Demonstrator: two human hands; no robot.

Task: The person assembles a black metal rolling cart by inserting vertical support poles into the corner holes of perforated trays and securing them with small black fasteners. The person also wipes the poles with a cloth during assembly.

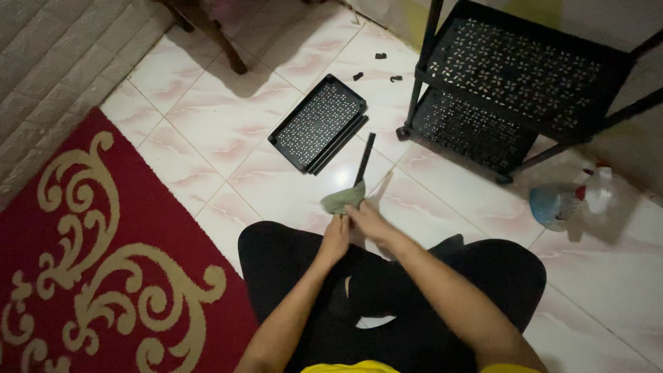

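We clamp the fingers of our left hand (335,237) and right hand (367,220) on a crumpled olive-green cloth (343,199); a slim black plastic rod (364,159) projects just beyond them.

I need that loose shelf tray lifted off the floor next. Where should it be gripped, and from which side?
Probably the black perforated tray is best gripped at its raised rim on the near long edge, coming from the person's side: it lies flat, clear there, while loose rods sit along its right edge.

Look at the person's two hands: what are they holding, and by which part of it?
Both hands, left hand and right hand, hold a black rod by its near end, which is wrapped in a greenish cloth.
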